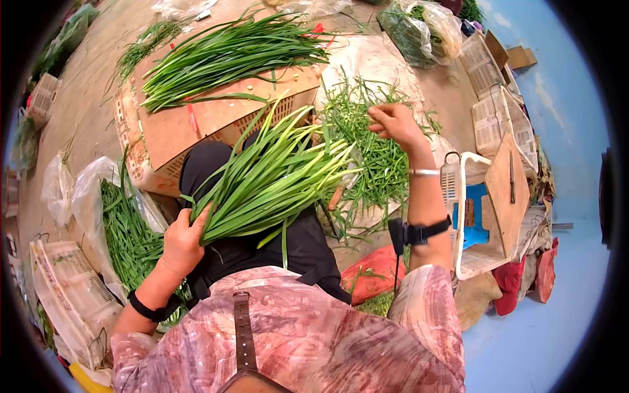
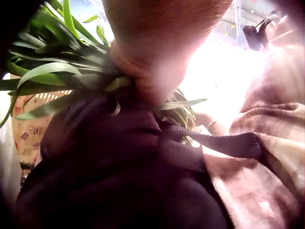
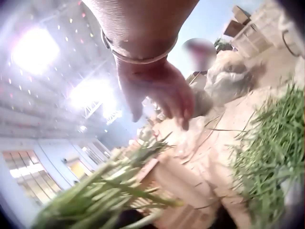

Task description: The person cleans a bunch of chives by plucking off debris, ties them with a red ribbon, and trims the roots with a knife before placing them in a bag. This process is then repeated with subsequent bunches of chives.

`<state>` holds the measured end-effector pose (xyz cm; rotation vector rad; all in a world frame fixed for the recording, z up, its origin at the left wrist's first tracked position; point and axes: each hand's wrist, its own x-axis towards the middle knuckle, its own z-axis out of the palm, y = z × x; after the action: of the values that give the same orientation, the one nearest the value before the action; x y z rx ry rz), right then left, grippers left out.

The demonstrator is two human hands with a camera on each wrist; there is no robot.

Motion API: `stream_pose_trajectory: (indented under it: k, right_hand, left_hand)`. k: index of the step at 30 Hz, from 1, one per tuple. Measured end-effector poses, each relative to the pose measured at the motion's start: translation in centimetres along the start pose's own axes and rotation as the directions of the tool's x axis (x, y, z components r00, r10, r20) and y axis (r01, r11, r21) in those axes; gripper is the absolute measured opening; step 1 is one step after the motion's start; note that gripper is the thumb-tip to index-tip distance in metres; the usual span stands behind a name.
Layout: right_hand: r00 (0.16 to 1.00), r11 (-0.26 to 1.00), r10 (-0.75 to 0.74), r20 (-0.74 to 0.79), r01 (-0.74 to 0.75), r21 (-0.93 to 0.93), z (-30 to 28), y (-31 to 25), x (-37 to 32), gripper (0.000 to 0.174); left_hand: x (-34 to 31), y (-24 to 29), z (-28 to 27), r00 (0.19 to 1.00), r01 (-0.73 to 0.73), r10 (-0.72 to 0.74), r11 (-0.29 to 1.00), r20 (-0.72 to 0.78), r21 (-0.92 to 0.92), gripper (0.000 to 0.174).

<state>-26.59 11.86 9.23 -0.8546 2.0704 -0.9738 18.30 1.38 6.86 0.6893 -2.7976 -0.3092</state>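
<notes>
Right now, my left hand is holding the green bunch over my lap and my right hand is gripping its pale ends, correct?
Not quite: your right hand isn't gripping the pale ends. The head view shows it raised clear of them, near the loose green pieces. Your left hand does hold the green bunch over your lap.

Wall (image 1: 563,111): pale blue, along the right side of the head view.
White-rimmed basket (image 1: 461,255): a blue item (image 1: 476,219) inside, a brown board (image 1: 508,190) at its right side.
Crates (image 1: 491,124): pale and slatted, near the wall, brown cardboard (image 1: 521,57) beside the uppermost.
Dark red cloth (image 1: 508,288): below the basket, near a tan sack (image 1: 478,300).
Lower-left crate (image 1: 75,278): pale, tilted, a yellow item (image 1: 90,380) below it.
Ceiling light (image 3: 35,46): glaring, above windows (image 3: 31,176).
</notes>
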Motion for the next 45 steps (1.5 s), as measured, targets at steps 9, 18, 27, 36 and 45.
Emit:
stream_pose_trajectory:
  k: [9,18,27,36,45]
  right_hand:
    - [0.968,0.953,-0.245,0.058,0.252,-0.17,7.0,-1.1,-0.3,0.03]
    - [0.914,0.913,-0.378,-0.148,0.394,0.1,7.2,-7.3,-8.0,0.016]
    - [0.402,0.49,-0.852,0.335,0.839,0.239,13.6,-7.8,-13.0,0.014]
    - [0.912,0.762,-0.12,-0.391,0.337,0.552,4.8,1.2,-4.4,0.028]
    - [0.993,0.749,-0.041,0.107,-0.041,0.661,7.9,2.8,-2.7,0.024]
  left_hand:
    - [1.4,0.3,-0.4,0.993,0.0,0.011,0.996,-0.116,0.091,0.076]
    - [3.0,0.7,1.1,0.977,0.189,-0.188,0.982,-0.102,-0.004,0.074]
    - [2.3,0.4,1.9,0.984,0.148,-0.155,0.986,-0.094,-0.074,0.075]
    - [1.9,-0.5,2.9,0.983,0.081,-0.086,0.996,-0.161,-0.039,0.075]
    - [3.2,-2.2,2.3,0.988,0.143,-0.155,0.938,-0.015,-0.315,0.067]
